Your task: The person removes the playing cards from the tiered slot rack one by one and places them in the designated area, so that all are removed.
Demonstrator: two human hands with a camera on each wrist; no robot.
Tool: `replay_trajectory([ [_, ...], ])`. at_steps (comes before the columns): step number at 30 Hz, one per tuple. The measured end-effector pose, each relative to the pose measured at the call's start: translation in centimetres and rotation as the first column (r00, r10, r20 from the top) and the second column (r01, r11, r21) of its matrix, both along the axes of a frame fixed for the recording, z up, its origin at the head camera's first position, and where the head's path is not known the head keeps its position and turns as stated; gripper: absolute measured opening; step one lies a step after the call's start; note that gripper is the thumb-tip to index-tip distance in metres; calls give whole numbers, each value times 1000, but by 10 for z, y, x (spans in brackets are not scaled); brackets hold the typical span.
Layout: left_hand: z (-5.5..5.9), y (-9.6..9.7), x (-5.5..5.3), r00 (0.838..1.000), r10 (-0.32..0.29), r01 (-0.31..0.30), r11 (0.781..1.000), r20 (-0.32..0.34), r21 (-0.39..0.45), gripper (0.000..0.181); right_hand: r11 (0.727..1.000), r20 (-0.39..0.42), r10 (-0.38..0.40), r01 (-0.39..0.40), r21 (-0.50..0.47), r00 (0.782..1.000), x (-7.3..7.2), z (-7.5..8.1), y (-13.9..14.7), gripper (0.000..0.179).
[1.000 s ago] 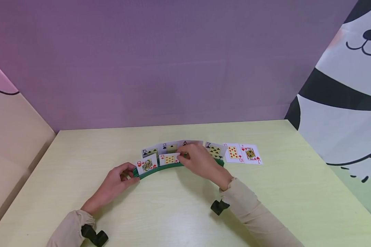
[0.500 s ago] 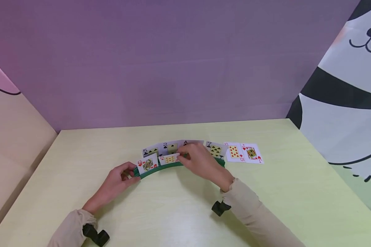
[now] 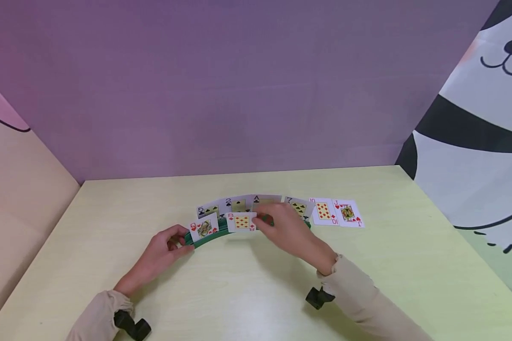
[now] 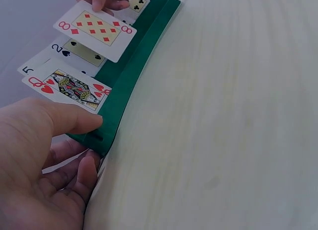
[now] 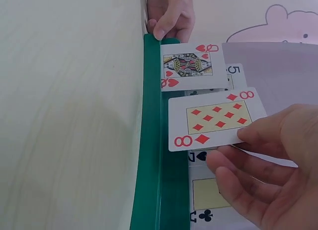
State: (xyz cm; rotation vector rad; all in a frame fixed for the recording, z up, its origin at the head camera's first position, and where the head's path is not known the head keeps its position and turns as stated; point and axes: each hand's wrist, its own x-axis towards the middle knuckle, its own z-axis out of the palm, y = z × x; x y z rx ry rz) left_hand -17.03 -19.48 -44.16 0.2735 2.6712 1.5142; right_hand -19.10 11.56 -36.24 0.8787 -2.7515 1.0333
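Note:
My right hand (image 3: 290, 232) pinches the eight of diamonds (image 3: 241, 221) between thumb and fingers. In the right wrist view this eight of diamonds (image 5: 213, 119) hangs over the green curved card holder (image 5: 150, 140), its lower edge lifted clear of the front groove. My left hand (image 3: 162, 246) grips the holder's left end, thumb on top and fingers beneath. The queen of hearts (image 3: 204, 227) leans in the front groove beside that hand. Behind stand the five (image 3: 208, 210), the two of spades (image 3: 238, 204), the ace of clubs (image 3: 266, 199) and the seven (image 3: 297, 207), partly hidden.
Face up on the table (image 3: 222, 293), just right of the holder, lie the ten of diamonds (image 3: 324, 211) and the jack of hearts (image 3: 347, 213). A purple backdrop (image 3: 239, 94) rises behind the table's far edge.
The eight of diamonds has come up out of the front groove and shifted right, together with my right hand. My left hand keeps its grip on the holder's end.

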Motion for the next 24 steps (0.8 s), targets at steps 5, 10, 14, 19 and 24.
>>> replay_trajectory([
  [5,1,1,1,1000,-3,3,1000,-4,-5,33,998,-7,5,-6,-69,1000,3,1,9,7],
  [10,0,0,2,1000,-6,6,1000,-9,3,35,992,-2,-5,5,-123,1000,7,0,15,10],
  [14,-1,0,2,1000,-15,15,1000,-9,13,35,987,10,-35,37,-155,999,9,-1,20,9],
  [19,-1,0,1,1000,-14,14,1000,-14,5,34,977,-2,-79,77,-197,997,13,2,22,6],
  [24,-1,0,0,1000,-8,8,1000,-5,-3,33,971,-14,-74,69,-230,997,14,9,24,4],
])
